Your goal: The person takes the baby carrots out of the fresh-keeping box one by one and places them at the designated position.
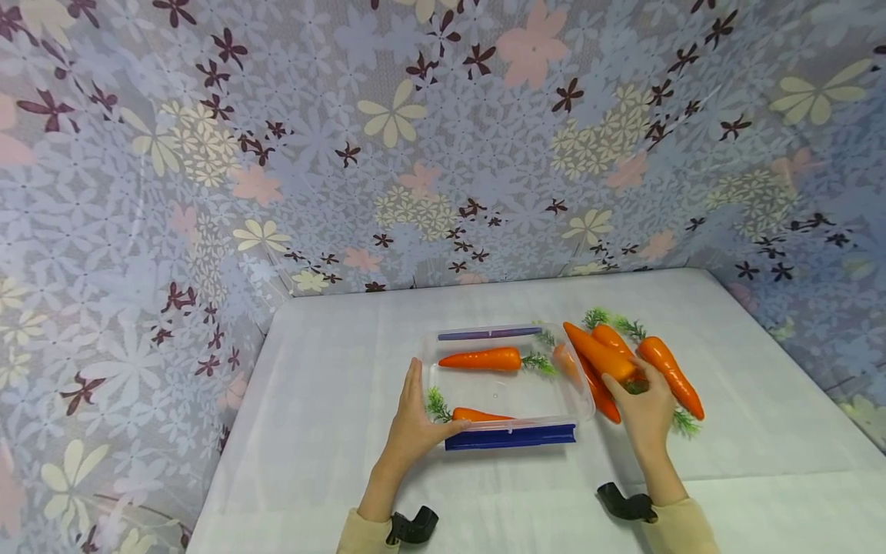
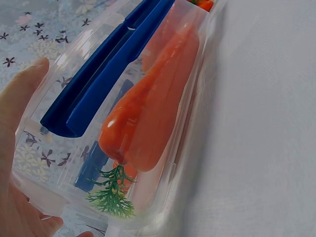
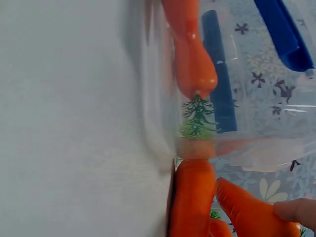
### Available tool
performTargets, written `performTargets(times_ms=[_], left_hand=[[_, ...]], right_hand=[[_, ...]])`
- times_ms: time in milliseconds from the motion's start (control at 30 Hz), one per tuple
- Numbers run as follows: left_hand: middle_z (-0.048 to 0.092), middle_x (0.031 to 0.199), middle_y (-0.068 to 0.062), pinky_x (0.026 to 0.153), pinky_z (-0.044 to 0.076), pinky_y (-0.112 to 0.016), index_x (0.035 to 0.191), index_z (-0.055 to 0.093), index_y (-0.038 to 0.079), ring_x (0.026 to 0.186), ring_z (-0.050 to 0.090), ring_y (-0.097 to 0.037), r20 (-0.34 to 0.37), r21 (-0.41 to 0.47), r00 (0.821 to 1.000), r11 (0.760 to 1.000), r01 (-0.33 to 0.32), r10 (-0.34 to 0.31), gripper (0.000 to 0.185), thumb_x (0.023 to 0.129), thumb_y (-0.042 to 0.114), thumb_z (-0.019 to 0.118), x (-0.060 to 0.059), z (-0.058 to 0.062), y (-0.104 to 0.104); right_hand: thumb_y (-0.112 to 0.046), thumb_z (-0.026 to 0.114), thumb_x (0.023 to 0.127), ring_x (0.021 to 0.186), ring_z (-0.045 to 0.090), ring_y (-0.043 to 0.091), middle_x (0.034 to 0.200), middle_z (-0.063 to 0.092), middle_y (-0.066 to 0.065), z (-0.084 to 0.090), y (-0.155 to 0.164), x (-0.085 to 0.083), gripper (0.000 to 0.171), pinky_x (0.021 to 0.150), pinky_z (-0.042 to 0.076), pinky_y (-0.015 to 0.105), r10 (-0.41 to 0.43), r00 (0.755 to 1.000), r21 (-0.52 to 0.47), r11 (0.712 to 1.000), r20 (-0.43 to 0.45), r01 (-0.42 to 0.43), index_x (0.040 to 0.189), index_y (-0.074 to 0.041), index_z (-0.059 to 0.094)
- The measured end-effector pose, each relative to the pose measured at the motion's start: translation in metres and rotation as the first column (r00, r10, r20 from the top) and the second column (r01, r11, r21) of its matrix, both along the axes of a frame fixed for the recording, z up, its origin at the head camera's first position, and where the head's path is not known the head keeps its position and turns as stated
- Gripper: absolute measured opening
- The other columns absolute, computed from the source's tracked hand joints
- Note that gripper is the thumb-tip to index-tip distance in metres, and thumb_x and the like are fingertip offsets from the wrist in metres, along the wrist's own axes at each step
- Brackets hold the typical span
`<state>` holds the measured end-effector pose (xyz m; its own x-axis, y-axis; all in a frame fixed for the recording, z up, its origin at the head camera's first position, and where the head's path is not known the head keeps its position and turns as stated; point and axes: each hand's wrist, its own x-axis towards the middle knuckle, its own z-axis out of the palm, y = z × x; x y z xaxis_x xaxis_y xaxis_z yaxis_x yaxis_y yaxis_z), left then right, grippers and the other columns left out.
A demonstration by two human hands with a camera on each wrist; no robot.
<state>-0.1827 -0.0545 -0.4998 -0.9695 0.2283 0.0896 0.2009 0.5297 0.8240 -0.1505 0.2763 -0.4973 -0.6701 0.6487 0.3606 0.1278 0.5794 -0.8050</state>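
Clear plastic container (image 1: 580, 385) sits mid-table on white cloth (image 1: 332, 400), blue latch handles on near and far rims, two toy carrots inside. Head view: left hand (image 1: 414, 425) against the container's left wall, fingers straight and together, thumb on the near corner. Right hand (image 1: 645, 412) on the loose carrot pile (image 1: 626, 363) just right of the container, fingers curled over one carrot.

Left wrist: near carrot (image 2: 148, 108) lies along the wall under the blue handle (image 2: 106, 74); thumb flat on plastic.

Right wrist: fingertip (image 3: 296, 211) touching a carrot outside the container; grip otherwise hidden.
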Motion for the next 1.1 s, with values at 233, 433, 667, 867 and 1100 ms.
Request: performTargets(times_ms=[233,433,667,867,1100], left_hand=[[0.000,0.153,0.002,0.107,0.022,-0.056,0.146,0.001,0.017,0.140,0.010,-0.026,0.003,-0.001,1.000,1.000,0.001,-0.001,0.120,0.059,0.055,0.075,0.000,0.000,0.000],[0.001,0.153,-0.001,0.107,0.022,-0.056,0.146,0.002,0.016,0.140,0.010,-0.026,-0.001,-0.002,1.000,1.000,0.001,-0.001,0.120,0.059,0.054,0.076,0.000,0.001,0.000],[0.002,0.153,-0.002,0.107,0.022,-0.056,0.146,0.002,0.015,0.140,0.010,-0.027,-0.004,-0.005,1.000,1.000,0.000,0.000,0.120,0.059,0.054,0.076,0.000,0.002,0.000],[0.001,0.153,-0.002,0.108,0.022,-0.055,0.145,-0.001,0.021,0.140,0.009,-0.026,-0.004,-0.019,1.000,1.000,-0.002,0.002,0.119,0.060,0.052,0.076,0.000,0.001,0.000],[0.000,0.153,-0.001,0.108,0.021,-0.054,0.146,0.000,0.017,0.140,0.009,-0.026,-0.006,-0.006,1.000,1.000,0.004,-0.004,0.120,0.060,0.052,0.076,-0.001,0.000,0.000]], right_hand=[[-0.018,0.077,0.069,0.081,0.049,0.018,0.097,0.062,0.017,-0.007,0.000,-0.001,0.047,0.066,0.034,0.024,-0.007,1.000,0.006,1.000,0.020,0.007,0.110,-0.003,0.061],[-0.017,0.078,0.067,0.072,0.042,-0.006,0.095,0.064,0.015,-0.011,0.002,-0.001,0.046,0.064,0.035,0.017,-0.007,1.000,0.012,1.000,0.012,0.007,0.109,-0.004,0.062],[-0.017,0.077,0.069,0.076,0.049,0.014,0.090,0.061,0.015,-0.011,0.001,0.000,0.047,0.062,0.035,0.021,0.023,0.997,0.046,0.999,0.068,-0.026,0.110,-0.004,0.060],[-0.017,0.078,0.066,0.079,0.050,0.022,0.092,0.058,0.015,-0.012,-0.001,0.001,0.049,0.061,0.033,0.023,0.045,0.994,0.094,0.994,0.100,-0.055,0.109,-0.003,0.060],[-0.021,0.080,0.064,0.073,0.053,0.024,0.089,0.059,0.016,-0.012,-0.003,0.000,0.048,0.060,0.033,0.021,0.046,0.998,0.139,0.989,0.036,-0.051,0.104,-0.001,0.062]])
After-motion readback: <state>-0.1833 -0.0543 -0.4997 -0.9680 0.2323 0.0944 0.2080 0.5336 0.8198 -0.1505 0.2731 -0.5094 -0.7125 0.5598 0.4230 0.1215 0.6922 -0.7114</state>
